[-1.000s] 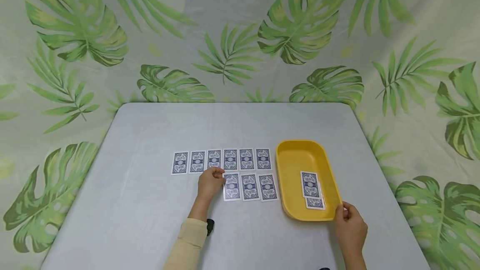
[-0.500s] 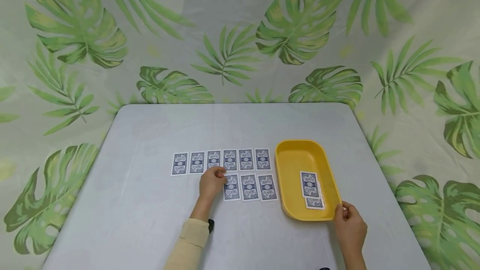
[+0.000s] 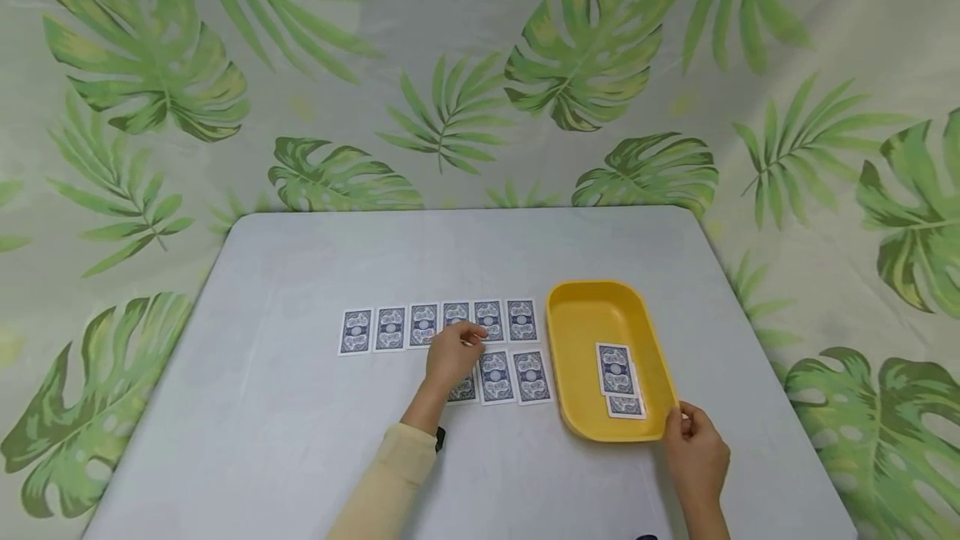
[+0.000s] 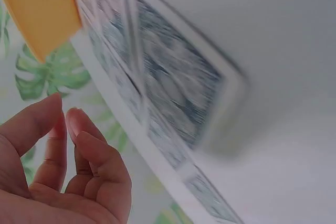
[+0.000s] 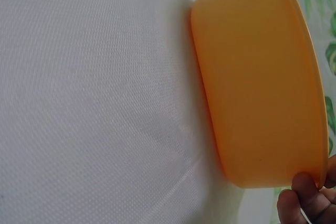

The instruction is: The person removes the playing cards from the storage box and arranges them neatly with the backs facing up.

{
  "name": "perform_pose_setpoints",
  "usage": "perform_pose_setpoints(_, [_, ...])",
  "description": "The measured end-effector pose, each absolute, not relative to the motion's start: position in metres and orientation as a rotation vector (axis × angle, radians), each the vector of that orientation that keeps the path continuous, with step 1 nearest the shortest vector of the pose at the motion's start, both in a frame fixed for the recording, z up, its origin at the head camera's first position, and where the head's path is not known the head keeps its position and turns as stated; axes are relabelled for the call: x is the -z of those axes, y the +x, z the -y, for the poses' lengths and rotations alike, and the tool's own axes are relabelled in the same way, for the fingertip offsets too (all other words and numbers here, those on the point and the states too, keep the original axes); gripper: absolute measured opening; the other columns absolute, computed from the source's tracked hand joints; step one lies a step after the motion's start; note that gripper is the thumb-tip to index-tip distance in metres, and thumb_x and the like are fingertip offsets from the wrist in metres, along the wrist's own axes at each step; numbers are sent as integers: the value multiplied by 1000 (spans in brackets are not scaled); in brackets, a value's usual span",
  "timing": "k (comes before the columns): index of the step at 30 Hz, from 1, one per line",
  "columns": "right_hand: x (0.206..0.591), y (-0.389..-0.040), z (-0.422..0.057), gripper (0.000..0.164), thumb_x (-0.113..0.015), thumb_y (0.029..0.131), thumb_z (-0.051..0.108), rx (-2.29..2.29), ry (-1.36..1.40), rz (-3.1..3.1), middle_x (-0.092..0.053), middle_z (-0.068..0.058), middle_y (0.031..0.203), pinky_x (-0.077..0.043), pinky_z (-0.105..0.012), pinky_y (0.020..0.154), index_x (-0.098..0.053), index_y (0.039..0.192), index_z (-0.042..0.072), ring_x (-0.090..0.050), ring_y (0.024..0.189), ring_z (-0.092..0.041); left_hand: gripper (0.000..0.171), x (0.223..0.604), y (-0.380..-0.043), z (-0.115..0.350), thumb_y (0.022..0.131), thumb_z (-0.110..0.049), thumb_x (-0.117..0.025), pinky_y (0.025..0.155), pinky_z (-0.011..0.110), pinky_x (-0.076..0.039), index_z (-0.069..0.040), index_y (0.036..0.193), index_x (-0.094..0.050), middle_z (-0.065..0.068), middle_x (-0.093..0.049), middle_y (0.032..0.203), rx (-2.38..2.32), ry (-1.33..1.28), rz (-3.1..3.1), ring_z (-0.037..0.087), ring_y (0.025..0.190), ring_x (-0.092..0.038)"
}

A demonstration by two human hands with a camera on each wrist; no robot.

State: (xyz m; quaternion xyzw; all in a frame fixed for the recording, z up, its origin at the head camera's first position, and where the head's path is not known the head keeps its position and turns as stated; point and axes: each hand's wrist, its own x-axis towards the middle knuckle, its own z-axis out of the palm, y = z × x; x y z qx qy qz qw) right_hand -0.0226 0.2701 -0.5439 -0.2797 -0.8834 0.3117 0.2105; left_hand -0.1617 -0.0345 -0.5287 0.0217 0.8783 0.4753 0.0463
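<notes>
My left hand (image 3: 452, 357) is over the playing cards, fingers loosely bent and holding nothing; in the left wrist view its fingertips (image 4: 79, 121) are close together with no card between them. Beneath it the leftmost front-row playing card (image 3: 462, 392) is partly covered, its blue patterned back up. Two more front-row cards, a middle card (image 3: 497, 377) and a right card (image 3: 532, 377), lie beside it. My right hand (image 3: 697, 452) pinches the near right corner of the yellow tray (image 3: 573, 373), thumb and fingers (image 5: 310, 192) at the rim.
Several face-down cards form a back row, from the leftmost card (image 3: 356, 332) to the rightmost card (image 3: 521, 321) near the tray. Inside the tray, an upper card (image 3: 617, 371) overlaps a lower card (image 3: 626, 407). A leaf-print cloth (image 3: 450, 107) hangs behind the white table (image 3: 300, 265).
My left hand has moved right, from the left edge of the front row to over its leftmost card. The right hand stays on the tray's corner. The head view has shifted slightly.
</notes>
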Motion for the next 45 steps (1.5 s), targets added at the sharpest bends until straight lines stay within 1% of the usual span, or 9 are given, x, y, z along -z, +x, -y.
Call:
perform_pose_setpoints(6, [545, -23, -270, 24, -55, 93, 10, -865, -771, 2457, -55, -8, 62, -32, -25, 44, -66, 102, -10, -45, 53, -18, 12, 520, -163, 13, 85, -6, -69, 61, 27, -43, -8, 96, -73, -3, -60, 80, -1451, 177, -2643, 13, 72, -55])
perform_pose_setpoints(13, [545, -22, -271, 24, -55, 93, 10, -868, -773, 2458, -54, -8, 62, -32, -25, 45, -66, 101, -10, -45, 53, -18, 12, 509, -163, -5, 85, -6, -68, 63, 27, -45, -11, 94, -73, -4, -63, 81, -1444, 238, -2632, 12, 73, -57])
perform_pose_setpoints(20, [542, -22, -272, 24, -57, 93, 11, -870, -775, 2461, -55, -6, 62, -33, -25, 46, -67, 102, -9, -44, 53, -16, 13, 501, -164, -21, 86, -9, -68, 64, 26, -46, -8, 99, -73, -4, -61, 82, -1475, 308, -2559, 12, 74, -56])
perform_pose_setpoints(23, [542, -22, -272, 23, -57, 93, 10, -875, -773, 2453, -56, -6, 63, -33, -26, 47, -67, 102, -9, -45, 54, -15, 12, 498, -165, -28, 87, -10, -69, 64, 25, -46, -9, 99, -73, -5, -62, 81, -1490, 347, -2538, 12, 74, -56])
perform_pose_setpoints(28, [542, -22, -271, 23, -57, 93, 11, -891, -788, 2459, -56, -7, 63, -34, -25, 47, -67, 103, -8, -45, 54, -16, 11, 497, -167, -40, 88, -11, -70, 63, 22, -48, -10, 99, -72, -5, -63, 83, -1559, 431, -2478, 9, 74, -56])
perform_pose_setpoints(33, [542, -21, -270, 24, -57, 94, 11, -901, -806, 2467, -54, -6, 63, -34, -25, 46, -66, 104, -8, -44, 54, -15, 11, 497, -169, -55, 89, -11, -71, 63, 21, -48, -8, 100, -71, -4, -63, 83, -1599, 512, -2418, 8, 73, -56])
perform_pose_setpoints(40, [543, -21, -271, 24, -57, 94, 11, -896, -773, 2458, -55, -6, 63, -34, -26, 47, -67, 103, -9, -45, 54, -15, 11, 502, -171, -78, 88, -11, -71, 62, 18, -47, -9, 99, -72, -6, -61, 81, -1601, 534, -2355, 6, 70, -53])
perform_pose_setpoints(45, [543, -22, -271, 24, -57, 94, 11, -897, -774, 2456, -54, -6, 63, -34, -25, 46, -67, 104, -10, -44, 54, -16, 14, 504, -171, -92, 88, -10, -70, 65, 19, -47, -6, 101, -72, -5, -61, 81, -1594, 569, -2303, 6, 71, -55])
